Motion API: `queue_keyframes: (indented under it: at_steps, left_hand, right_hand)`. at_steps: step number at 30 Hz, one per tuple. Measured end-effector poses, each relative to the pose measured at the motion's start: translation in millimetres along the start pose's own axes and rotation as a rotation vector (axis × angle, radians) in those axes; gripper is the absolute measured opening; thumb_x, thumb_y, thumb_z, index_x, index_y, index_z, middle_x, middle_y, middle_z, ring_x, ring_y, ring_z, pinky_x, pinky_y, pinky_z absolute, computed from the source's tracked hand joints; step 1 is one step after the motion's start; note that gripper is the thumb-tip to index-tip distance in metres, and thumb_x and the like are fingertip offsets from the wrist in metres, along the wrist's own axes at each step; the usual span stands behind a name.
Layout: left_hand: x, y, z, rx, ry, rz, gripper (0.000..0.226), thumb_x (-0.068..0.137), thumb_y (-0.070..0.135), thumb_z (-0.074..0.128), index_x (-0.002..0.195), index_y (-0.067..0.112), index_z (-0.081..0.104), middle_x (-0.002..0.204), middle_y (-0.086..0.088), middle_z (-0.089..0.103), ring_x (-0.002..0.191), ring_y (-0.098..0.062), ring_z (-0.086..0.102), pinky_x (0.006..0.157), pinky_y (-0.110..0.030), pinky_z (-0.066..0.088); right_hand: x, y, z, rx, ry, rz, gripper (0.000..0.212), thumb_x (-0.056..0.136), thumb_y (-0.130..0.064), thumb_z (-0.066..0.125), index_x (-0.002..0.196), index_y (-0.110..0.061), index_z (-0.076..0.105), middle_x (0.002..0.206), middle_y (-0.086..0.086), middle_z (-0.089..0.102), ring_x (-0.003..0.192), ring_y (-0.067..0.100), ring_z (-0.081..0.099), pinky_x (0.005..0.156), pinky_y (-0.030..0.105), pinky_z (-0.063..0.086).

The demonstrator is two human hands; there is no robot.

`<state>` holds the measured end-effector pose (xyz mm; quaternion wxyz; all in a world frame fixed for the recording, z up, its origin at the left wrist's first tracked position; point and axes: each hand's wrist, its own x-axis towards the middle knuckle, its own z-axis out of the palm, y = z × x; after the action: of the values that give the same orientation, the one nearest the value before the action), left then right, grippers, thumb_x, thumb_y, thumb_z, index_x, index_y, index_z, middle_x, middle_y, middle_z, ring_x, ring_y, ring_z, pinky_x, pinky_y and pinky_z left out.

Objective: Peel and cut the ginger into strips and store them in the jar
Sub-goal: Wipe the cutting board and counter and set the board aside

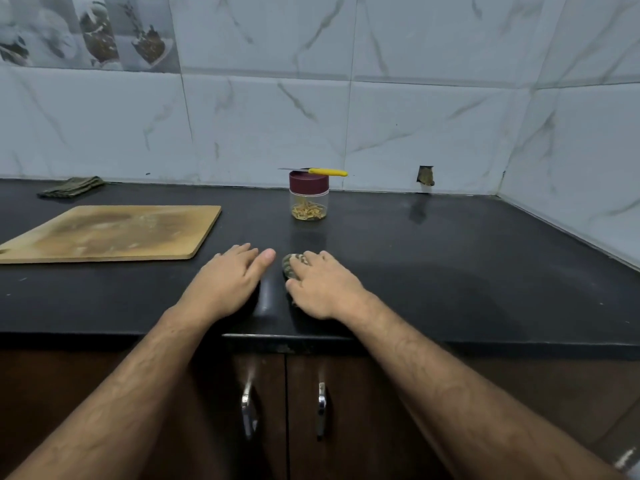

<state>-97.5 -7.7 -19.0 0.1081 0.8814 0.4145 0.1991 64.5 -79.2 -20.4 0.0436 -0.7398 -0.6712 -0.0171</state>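
On the black countertop (450, 258) both hands lie palm down near the front edge. The left hand (228, 278) is flat, its fingers straight and spread a little, holding nothing. The right hand (322, 285) rests just beside it, covering a small greenish, patterned wad (290, 263) that may be a cloth or scrubber; only its far end shows past the fingers, and how far those fingers curl round it cannot be told from here.

Beyond the hands stands 1 clear jar (309, 202) with a maroon lid (308, 181) closed on it. Pale ginger strips (308, 211) lie in the bottom of the jar. A knife with a yellow handle (317, 171) lies flat across the lid, blade pointing left.

To the left, well apart from the jar, a wooden cutting board (114, 233) lies flat with faint pale marks on its stained face. A folded dark green cloth (71, 187) sits at the back left against the marbled wall tiles (433, 109). Below the counter edge are 2 brown cabinet doors with metal handles (321, 407).
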Motion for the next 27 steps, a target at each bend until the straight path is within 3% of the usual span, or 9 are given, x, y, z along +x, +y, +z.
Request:
queue_keyframes:
  at_steps: [6,13,19,23,27]
  left_hand:
    - [21,-78,-29,-0.023,0.07,-0.125,0.058,0.104,0.044,0.023,0.127,0.005,0.06,0.136,-0.018,0.055,0.134,-0.03,0.043,0.11,-0.041,0.032]
    - [59,-91,-34,0.035,0.014,-0.17,0.053,0.106,0.039,0.019,0.116,0.009,0.063,0.129,-0.017,0.058,0.129,-0.033,0.045,0.108,-0.047,0.033]
    - [64,-106,-18,0.154,-0.045,-0.165,0.059,0.105,0.045,0.016,0.144,0.012,0.048,0.152,-0.014,0.04,0.143,-0.031,0.03,0.118,-0.042,0.02]
    - [62,-104,-18,0.18,-0.055,-0.16,0.059,0.106,0.045,0.015,0.146,0.014,0.045,0.156,-0.013,0.034,0.146,-0.028,0.025,0.12,-0.039,0.016]
    - [62,-97,-20,0.197,-0.052,-0.139,0.06,0.106,0.045,0.015,0.137,0.014,0.055,0.142,-0.016,0.048,0.137,-0.03,0.035,0.115,-0.042,0.024]
  right_hand:
    - [44,-65,1,0.072,-0.054,-0.068,0.056,0.1,-0.041,0.027,0.152,-0.021,0.029,0.154,0.013,0.032,0.139,0.036,0.027,0.117,0.045,0.023]
    - [122,-93,7,0.084,-0.09,0.013,0.062,0.092,-0.037,0.027,0.152,-0.02,0.032,0.154,0.009,0.035,0.139,0.034,0.03,0.116,0.046,0.024]
    - [154,-53,1,0.087,-0.078,0.118,0.067,0.085,-0.037,0.027,0.15,-0.02,0.035,0.154,0.01,0.036,0.138,0.033,0.035,0.114,0.048,0.03]
    - [128,0,-2,0.097,-0.051,0.2,0.064,0.089,-0.037,0.027,0.148,-0.017,0.036,0.153,0.012,0.036,0.137,0.034,0.035,0.113,0.048,0.031]
    - [91,63,-3,0.07,-0.066,0.334,0.072,0.086,-0.04,0.02,0.153,-0.015,0.028,0.158,0.013,0.03,0.142,0.032,0.031,0.116,0.047,0.027]
